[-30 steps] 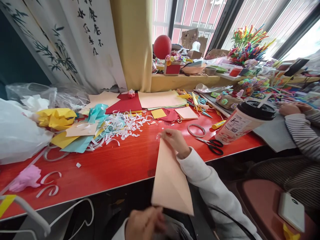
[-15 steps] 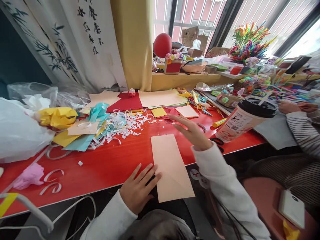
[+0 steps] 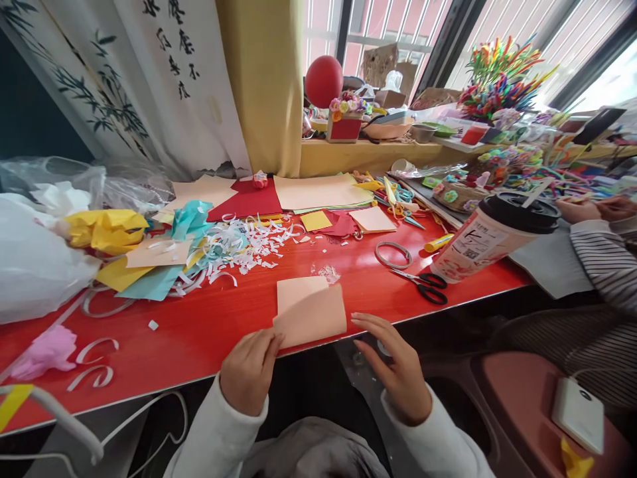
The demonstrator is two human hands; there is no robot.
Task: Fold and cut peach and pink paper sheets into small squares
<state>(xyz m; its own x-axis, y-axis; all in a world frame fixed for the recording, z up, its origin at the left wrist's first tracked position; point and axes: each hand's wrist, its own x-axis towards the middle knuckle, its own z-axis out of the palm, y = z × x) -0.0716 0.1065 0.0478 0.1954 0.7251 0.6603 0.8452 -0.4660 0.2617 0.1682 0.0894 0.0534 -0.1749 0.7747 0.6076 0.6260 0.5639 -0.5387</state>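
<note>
At left, paper shreds [image 3: 255, 245] on table [image 3: 189, 342]: stray bits could creep over, get trapped. Your left hand [image 3: 250, 368] pinches near-left corner of folded peach paper [image 3: 313, 315], at table's front edge; layers sit askew, so pressing could set crooked crease. Your right hand [image 3: 397, 372], loosely open, empty, just beside (scissors [image 3: 432, 290] beyond, easily knocked).

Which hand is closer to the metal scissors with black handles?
Right. The right hand is nearer the body than the scissors; the left hand is farther left, pinching folded peach paper.
</note>
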